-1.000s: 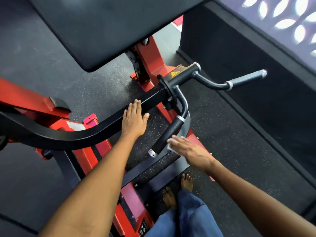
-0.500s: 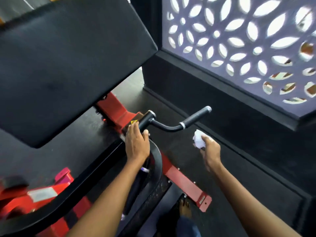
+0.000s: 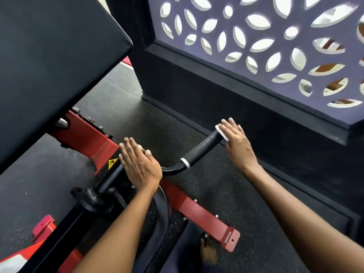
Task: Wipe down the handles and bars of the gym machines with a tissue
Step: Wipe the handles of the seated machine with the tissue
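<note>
one tissue [image 3: 221, 132] now on handle [image 3: 204, 145]

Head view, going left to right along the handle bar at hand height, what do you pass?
Yellow warning sticker → left hand resting flat on the bar → white ring → black grip → tissue → right hand pressing the tissue on the grip's end.
</note>
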Demonstrator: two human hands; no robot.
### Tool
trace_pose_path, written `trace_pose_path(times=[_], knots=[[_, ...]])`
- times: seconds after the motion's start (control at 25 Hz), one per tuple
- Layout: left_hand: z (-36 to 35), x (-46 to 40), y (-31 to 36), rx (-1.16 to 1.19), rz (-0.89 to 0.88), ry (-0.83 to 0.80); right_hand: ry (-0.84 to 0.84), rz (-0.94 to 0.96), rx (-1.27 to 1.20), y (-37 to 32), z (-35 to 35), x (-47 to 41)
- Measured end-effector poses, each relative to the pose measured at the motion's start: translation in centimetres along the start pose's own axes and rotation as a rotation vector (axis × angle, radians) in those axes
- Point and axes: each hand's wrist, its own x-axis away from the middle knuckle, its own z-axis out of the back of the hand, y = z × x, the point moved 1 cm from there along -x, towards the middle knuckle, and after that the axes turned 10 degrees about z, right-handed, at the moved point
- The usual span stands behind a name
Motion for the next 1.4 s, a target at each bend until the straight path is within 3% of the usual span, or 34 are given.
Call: trace_pose_path(times=[0.12,0.24,0.32,0.4,0.48,0.52,0.8,0.88,1.0,1.04,1.2,1.4], knots=[[-0.1,0.0,-0.2,0.0,0.003,0.008,-0.102,0.137,0.103,-1.8,-2.6,2.0],[0.3,0.1,-0.1,0.007,0.012,-0.007,-0.234,0.441,0.101,-6.5,-3.9,4.2],[0.3,0.2,-0.2,0.006,0.015,-0.011,-0.178,0.542,0.075,-6.1,-2.5,2.2],[0.3,0.2,-0.2,0.007,0.019,-0.013,-0.064,0.29,0.057,-3.0,-0.6,-0.7],[0.3,0.2,-0.1,0.009,0.023,-0.015,-0.1,0.029,0.066,-0.1,0.5,-2.2],[0.3,0.2,-0.1,0.009,0.023,-0.016,-0.136,0.002,0.076,-0.1,-0.2,-2.2],[0.2,0.1,-0.1,0.003,0.018,-0.012,-0.234,0.391,-0.227,-7.9,-5.0,5.7],[0.2,0.1,-0.1,0.003,0.021,-0.015,-0.141,0.217,-0.364,-7.2,-4.4,9.7],[0.2,0.1,-0.1,-0.004,0.018,-0.01,0.404,-0.689,-0.641,-4.3,-3.3,8.6],[0.2,0.1,-0.1,-0.006,0.02,-0.009,0.503,-0.908,-0.779,-2.7,-3.2,6.3],[0.1,0.2,0.0,0.0,0.013,-0.006,0.47,-1.096,-1.386,-1.2,-3.1,-1.5],[0.2,0.2,-0.1,-0.001,0.014,0.003,0.15,-1.127,-1.582,-8.6,-5.6,3.3]])
